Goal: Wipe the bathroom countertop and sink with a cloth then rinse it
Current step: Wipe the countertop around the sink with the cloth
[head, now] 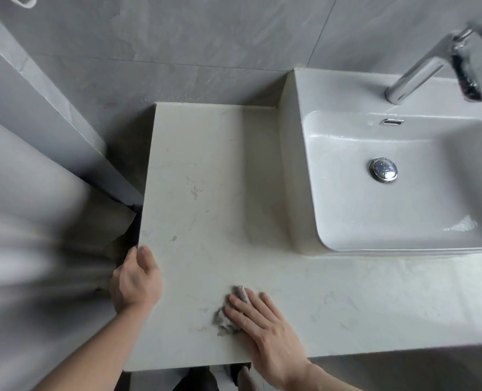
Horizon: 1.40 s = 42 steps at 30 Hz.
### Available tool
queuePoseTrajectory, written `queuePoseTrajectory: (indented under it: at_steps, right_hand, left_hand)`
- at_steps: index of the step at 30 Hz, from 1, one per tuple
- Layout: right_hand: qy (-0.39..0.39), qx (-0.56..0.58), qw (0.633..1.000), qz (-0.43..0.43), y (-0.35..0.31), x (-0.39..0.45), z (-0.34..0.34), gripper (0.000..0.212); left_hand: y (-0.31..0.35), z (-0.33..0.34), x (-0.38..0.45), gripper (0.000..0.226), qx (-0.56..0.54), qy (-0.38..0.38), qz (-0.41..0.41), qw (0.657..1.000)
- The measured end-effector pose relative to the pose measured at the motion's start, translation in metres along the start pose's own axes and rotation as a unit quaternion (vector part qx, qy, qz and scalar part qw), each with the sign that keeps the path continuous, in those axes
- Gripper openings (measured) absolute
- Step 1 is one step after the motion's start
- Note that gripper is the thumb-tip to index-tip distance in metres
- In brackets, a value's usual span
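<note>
- My right hand (pixel 265 331) lies flat on the cloth (pixel 230 314), fingers straight and spread, pressing it onto the counter (pixel 211 193).
- The cloth is small, grey and crumpled; most of it is under my fingers, with bits showing at the fingertips and to the left of the hand.
- It sits on the near part of the counter, left of the middle and close to the near edge.
- My left hand (pixel 135 280) grips the counter's left edge near the near corner: the thumb lies on top, and the other fingers go down over the side where I cannot see them.
- The two hands are near each other but apart, with bare counter between them.
- The counter is pale stone with faint veins and a few small marks, one reddish smudge towards the middle.
- The sink (pixel 299 165) stands on the counter's far right, a white rectangular basin raised above the surface; its left wall rises just right of the open counter.
- In the basin the chrome drain plug (pixel 383 169) sits near the middle, and the overflow slot (pixel 393 121) is in the far wall.
- Wet patches shine on the basin floor at the near right.
- The chrome tap (pixel 420 69) rises from the sink's far ledge and leans right; something dark and blurred hangs just right of it.
- Grey tiles (pixel 177 38) cover the far wall.
</note>
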State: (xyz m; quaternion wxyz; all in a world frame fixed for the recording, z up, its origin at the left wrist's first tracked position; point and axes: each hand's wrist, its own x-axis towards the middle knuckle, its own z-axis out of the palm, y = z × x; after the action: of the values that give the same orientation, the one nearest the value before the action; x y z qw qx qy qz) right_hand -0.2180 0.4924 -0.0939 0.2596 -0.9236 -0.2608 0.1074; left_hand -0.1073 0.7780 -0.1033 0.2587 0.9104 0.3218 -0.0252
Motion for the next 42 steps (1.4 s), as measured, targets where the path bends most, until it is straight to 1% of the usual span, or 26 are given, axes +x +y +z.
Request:
queuePoseTrajectory:
  at_steps: [2, 4, 5, 6, 9, 12, 14, 17, 19, 22, 24, 26, 29, 32, 34, 36, 37, 39, 41, 42]
  right_hand:
    - [0.019, -0.001, 0.999, 0.041, 0.014, -0.010, -0.011, 0.080]
    - [0.072, 0.002, 0.985, 0.157, 0.036, -0.012, -0.025, 0.070]
    - [0.103, 0.003, 0.970, 0.220, 0.047, -0.010, -0.032, 0.066]
    - [0.128, -0.002, 0.956, 0.265, 0.056, -0.008, -0.036, 0.064]
    - [0.172, -0.014, 0.932, 0.317, 0.055, 0.002, -0.028, 0.065]
    - [0.211, 0.032, 0.906, 0.366, 0.021, 0.022, -0.012, 0.068]
    - [0.198, 0.050, 0.916, 0.344, -0.006, 0.033, 0.002, 0.070]
    - [0.156, 0.046, 0.948, 0.275, -0.046, 0.034, 0.027, 0.076]
    - [0.123, 0.046, 0.961, 0.244, -0.064, 0.023, 0.042, 0.082]
    - [0.082, 0.046, 0.971, 0.219, -0.069, -0.001, 0.041, 0.089]
    - [0.058, 0.035, 0.974, 0.217, -0.063, -0.019, 0.032, 0.090]
    - [0.051, 0.013, 0.967, 0.249, -0.052, -0.041, 0.021, 0.090]
    - [0.063, -0.002, 0.936, 0.347, -0.030, -0.077, -0.002, 0.087]
    - [0.084, 0.002, 0.895, 0.437, -0.004, -0.112, -0.026, 0.087]
    - [0.105, 0.001, 0.873, 0.476, 0.008, -0.121, -0.044, 0.086]
    - [0.114, 0.019, 0.855, 0.505, 0.010, -0.115, -0.060, 0.079]
    - [0.116, 0.034, 0.850, 0.513, 0.009, -0.108, -0.065, 0.072]
    - [0.107, 0.037, 0.856, 0.504, 0.007, -0.095, -0.068, 0.064]
    - [0.076, 0.030, 0.876, 0.474, 0.008, -0.084, -0.063, 0.069]
    - [0.057, 0.034, 0.884, 0.463, 0.008, -0.080, -0.059, 0.074]
  left_hand:
    - [0.000, 0.001, 0.000, 0.042, -0.001, -0.005, 0.002, 1.000]
    - [0.000, 0.001, 0.001, 0.040, -0.010, -0.007, -0.001, 1.000]
    - [0.000, 0.001, 0.001, 0.039, -0.015, -0.004, -0.004, 1.000]
    - [-0.001, 0.001, 0.001, 0.039, -0.017, -0.002, -0.007, 1.000]
    - [-0.001, 0.001, 0.001, 0.037, -0.022, -0.003, -0.013, 1.000]
    - [0.000, 0.000, 0.000, 0.034, -0.030, -0.006, -0.009, 0.999]
    - [-0.001, 0.001, 0.001, 0.038, -0.034, -0.004, -0.009, 0.999]
    - [-0.007, 0.006, 0.005, 0.057, -0.034, -0.008, -0.005, 0.999]
    - [-0.009, 0.006, 0.008, 0.067, -0.026, -0.021, -0.002, 0.999]
    - [-0.007, -0.001, 0.008, 0.070, -0.018, -0.052, 0.003, 0.998]
    - [-0.004, -0.010, 0.006, 0.065, -0.003, -0.082, 0.006, 0.997]
    - [-0.001, -0.020, 0.004, 0.059, 0.039, -0.127, 0.011, 0.991]
    - [0.005, -0.037, 0.004, 0.056, 0.088, -0.183, 0.014, 0.979]
    - [0.006, -0.048, -0.004, 0.051, 0.111, -0.216, 0.017, 0.970]
    - [0.004, -0.052, -0.014, 0.049, 0.115, -0.232, 0.024, 0.966]
    - [0.004, -0.056, -0.023, 0.051, 0.119, -0.243, 0.028, 0.962]
    - [0.005, -0.058, -0.025, 0.054, 0.126, -0.248, 0.029, 0.960]
    - [0.009, -0.060, -0.027, 0.069, 0.146, -0.260, 0.021, 0.954]
    - [0.016, -0.060, -0.031, 0.092, 0.172, -0.276, 0.010, 0.946]
    - [0.020, -0.061, -0.033, 0.100, 0.185, -0.280, 0.006, 0.942]
